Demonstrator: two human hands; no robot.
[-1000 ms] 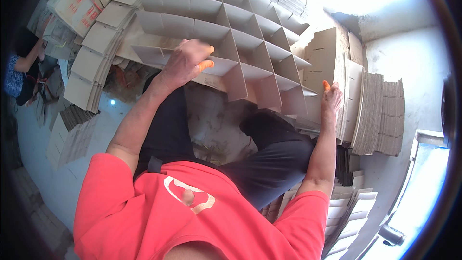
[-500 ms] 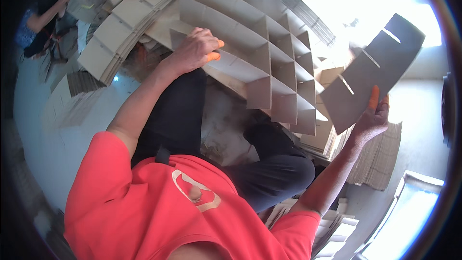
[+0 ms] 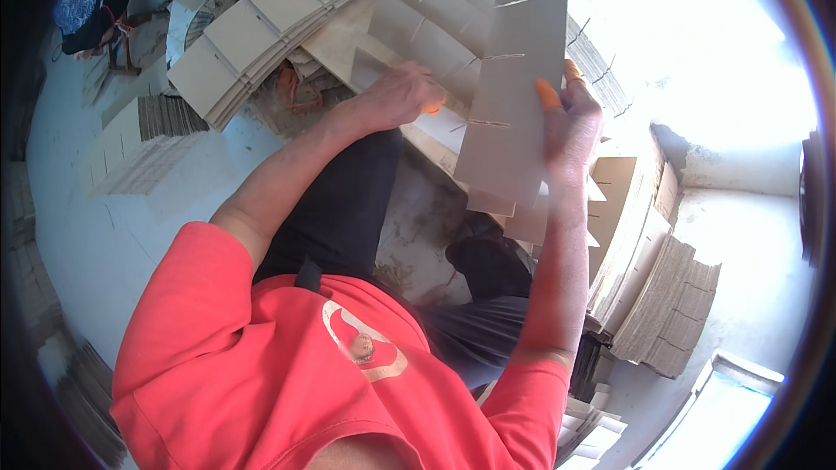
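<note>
The concrete floor (image 3: 104, 235) carries everything here, pale and dusty, with a person in a red shirt and dark trousers seated on it. Toward its far edge lie fanned stacks of flat cardboard sheets (image 3: 252, 26), overlapping like tiles; along its right edge stand more bundled corrugated stacks (image 3: 666, 318), set on end and leaning together.

Just in front of the person's knees sits the partly built cardboard divider grid (image 3: 418, 35), its strips crossing each other. The left hand (image 3: 396, 96) rests on it with fingers curled down over a strip edge, pressing rather than pinching, an orange fingertip cover just showing.

The slotted cardboard strip (image 3: 509, 78) is up in the air above the grid, held roughly upright and tilted slightly, its cut slots open along its left edge. The right hand (image 3: 575, 117) has it by the right long edge, thumb in front and fingers behind, pinching the board between them; orange covers show on thumb and fingertip.

The strip looks light and fairly stiff across its width, but thin enough to crease or buckle if bent along its length, and the tongues between the slots look likely to tear. A hold on the unslotted long edge, near mid-length as the right hand has it now, seems the safest place, keeping fingers clear of the slots.
</note>
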